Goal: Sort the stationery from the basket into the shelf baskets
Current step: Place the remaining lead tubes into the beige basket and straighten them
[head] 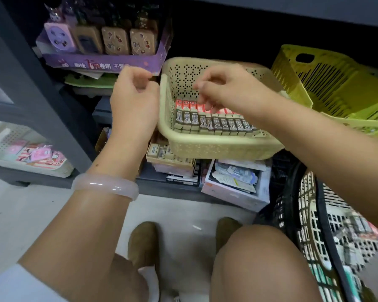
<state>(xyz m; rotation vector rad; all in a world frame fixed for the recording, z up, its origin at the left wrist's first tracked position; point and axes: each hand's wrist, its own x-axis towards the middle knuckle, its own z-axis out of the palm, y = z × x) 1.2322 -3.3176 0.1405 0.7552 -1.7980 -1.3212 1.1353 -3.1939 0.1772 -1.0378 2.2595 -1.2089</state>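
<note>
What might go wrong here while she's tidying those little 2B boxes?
The beige basket juts past the shelf edge atop stacked boxes, so a push from the right hand reaching in might tip it. Fingers brushing the upright row of 2B boxes might topple it. The left hand hovers beside the basket, not steadying it.
</note>
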